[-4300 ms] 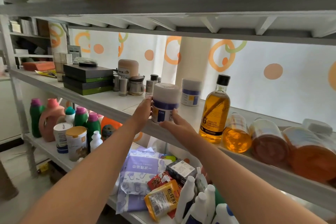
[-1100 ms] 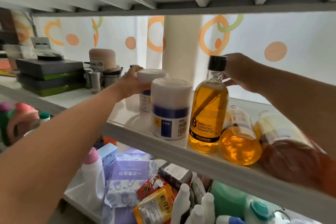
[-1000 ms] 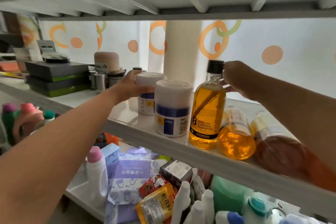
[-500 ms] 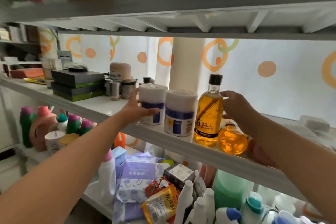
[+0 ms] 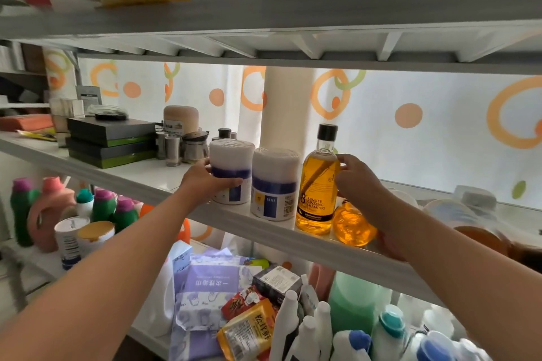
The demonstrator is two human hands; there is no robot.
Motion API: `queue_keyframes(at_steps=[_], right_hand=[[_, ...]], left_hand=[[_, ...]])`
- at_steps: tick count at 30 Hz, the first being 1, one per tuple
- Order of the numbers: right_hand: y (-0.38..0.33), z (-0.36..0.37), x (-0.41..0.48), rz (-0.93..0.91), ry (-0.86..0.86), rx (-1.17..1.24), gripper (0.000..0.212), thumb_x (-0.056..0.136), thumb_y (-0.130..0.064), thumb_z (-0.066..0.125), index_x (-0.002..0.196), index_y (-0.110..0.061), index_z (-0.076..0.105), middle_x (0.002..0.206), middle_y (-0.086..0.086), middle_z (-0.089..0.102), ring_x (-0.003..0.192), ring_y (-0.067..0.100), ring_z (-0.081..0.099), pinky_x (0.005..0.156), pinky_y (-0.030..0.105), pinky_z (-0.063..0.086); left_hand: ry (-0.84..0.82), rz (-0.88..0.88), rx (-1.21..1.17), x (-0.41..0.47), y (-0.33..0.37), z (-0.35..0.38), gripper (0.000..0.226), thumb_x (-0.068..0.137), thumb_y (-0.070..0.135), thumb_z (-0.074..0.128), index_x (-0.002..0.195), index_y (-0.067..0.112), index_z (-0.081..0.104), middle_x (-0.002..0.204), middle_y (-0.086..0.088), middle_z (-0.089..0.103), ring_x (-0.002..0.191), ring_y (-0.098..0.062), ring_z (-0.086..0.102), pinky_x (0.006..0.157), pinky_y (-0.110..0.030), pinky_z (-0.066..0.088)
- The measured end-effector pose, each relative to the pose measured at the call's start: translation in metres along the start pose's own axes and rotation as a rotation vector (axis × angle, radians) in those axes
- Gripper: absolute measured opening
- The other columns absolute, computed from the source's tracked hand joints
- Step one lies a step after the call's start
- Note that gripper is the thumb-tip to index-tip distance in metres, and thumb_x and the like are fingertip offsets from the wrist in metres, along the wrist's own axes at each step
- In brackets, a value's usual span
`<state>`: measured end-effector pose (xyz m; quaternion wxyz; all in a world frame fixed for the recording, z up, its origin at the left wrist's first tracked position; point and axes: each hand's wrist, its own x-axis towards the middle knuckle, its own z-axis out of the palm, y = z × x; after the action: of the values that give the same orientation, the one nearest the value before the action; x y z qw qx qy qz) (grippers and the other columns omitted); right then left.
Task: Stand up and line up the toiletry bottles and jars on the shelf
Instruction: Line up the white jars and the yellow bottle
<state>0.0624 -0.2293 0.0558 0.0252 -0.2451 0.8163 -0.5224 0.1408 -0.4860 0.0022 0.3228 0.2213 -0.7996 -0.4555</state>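
Head view: left hand (image 5: pixel 205 182) wraps the white jar (image 5: pixel 232 168), upright near the front edge of the shelf (image 5: pixel 123 177), just beside a second jar (image 5: pixel 274 184), also upright. Shampoo bottle (image 5: pixel 318 184) stands next in the row. Fingertips (image 5: pixel 341 159) of the right hand (image 5: pixel 362 187) touch its right side; grip or bare contact, can't tell. Another amber bottle (image 5: pixel 353 227) lies on its side, partly behind that hand.

Left jar (image 5: pixel 231 171) now forward, in line beside right jar (image 5: pixel 275 184)
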Motion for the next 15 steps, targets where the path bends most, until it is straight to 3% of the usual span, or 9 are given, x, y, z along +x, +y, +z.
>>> queue_keyframes(at_steps=[3, 7, 9, 11, 13, 15], right_hand=[[0.001, 0.0, -0.002, -0.005, -0.002, -0.011, 0.043, 0.091, -0.001, 0.044, 0.131, -0.017, 0.044, 0.099, 0.012, 0.061, 0.108, 0.039, 0.057, 0.092, 0.052, 0.049], [0.004, -0.001, -0.004, -0.023, 0.003, -0.019, 0.045, 0.091, -0.001, 0.045, 0.133, -0.018, 0.042, 0.101, 0.005, 0.061, 0.101, 0.034, 0.061, 0.087, 0.046, 0.052], [0.005, -0.003, -0.004, -0.032, 0.003, -0.001, 0.05, 0.091, 0.0, 0.046, 0.137, -0.017, 0.038, 0.11, 0.004, 0.058, 0.088, 0.023, 0.062, 0.081, 0.04, 0.054], [0.004, -0.005, -0.006, -0.035, 0.003, 0.005, 0.052, 0.092, 0.0, 0.045, 0.14, -0.017, 0.033, 0.116, 0.004, 0.054, 0.074, 0.009, 0.054, 0.067, 0.026, 0.051], [0.003, -0.008, -0.007, -0.041, 0.004, -0.013, 0.053, 0.092, 0.0, 0.044, 0.141, -0.017, 0.031, 0.129, 0.008, 0.05, 0.077, 0.007, 0.052, 0.06, 0.018, 0.043], [0.002, -0.012, -0.011, -0.06, 0.016, -0.029, 0.055, 0.09, 0.002, 0.043, 0.141, -0.016, 0.031, 0.137, 0.01, 0.045, 0.092, 0.013, 0.054, 0.065, 0.02, 0.045]], left_hand=[[-0.035, -0.013, -0.022, -0.001, -0.002, -0.006, 0.084, 0.067, 0.028, 0.083, 0.138, 0.013, 0.04, 0.129, -0.006, 0.057, 0.104, -0.018, 0.054, 0.084, -0.032, 0.046], [-0.073, -0.01, -0.037, -0.003, -0.002, -0.012, 0.08, 0.068, 0.025, 0.083, 0.136, 0.014, 0.042, 0.118, -0.003, 0.059, 0.1, -0.018, 0.055, 0.08, -0.029, 0.046], [-0.086, -0.016, -0.043, -0.004, -0.001, -0.013, 0.078, 0.069, 0.023, 0.082, 0.136, 0.013, 0.043, 0.112, -0.001, 0.059, 0.098, -0.017, 0.055, 0.08, -0.029, 0.045], [-0.093, -0.021, -0.048, -0.004, -0.001, -0.014, 0.078, 0.069, 0.024, 0.082, 0.135, 0.014, 0.043, 0.117, -0.004, 0.061, 0.099, -0.018, 0.056, 0.082, -0.03, 0.046], [-0.107, -0.02, -0.058, -0.004, -0.002, -0.016, 0.082, 0.068, 0.024, 0.083, 0.137, 0.018, 0.04, 0.126, -0.007, 0.059, 0.104, -0.019, 0.056, 0.086, -0.032, 0.047], [-0.13, 0.004, -0.079, -0.006, -0.002, -0.016, 0.09, 0.068, 0.022, 0.082, 0.143, 0.022, 0.031, 0.134, -0.008, 0.053, 0.114, -0.021, 0.053, 0.091, -0.036, 0.046]])
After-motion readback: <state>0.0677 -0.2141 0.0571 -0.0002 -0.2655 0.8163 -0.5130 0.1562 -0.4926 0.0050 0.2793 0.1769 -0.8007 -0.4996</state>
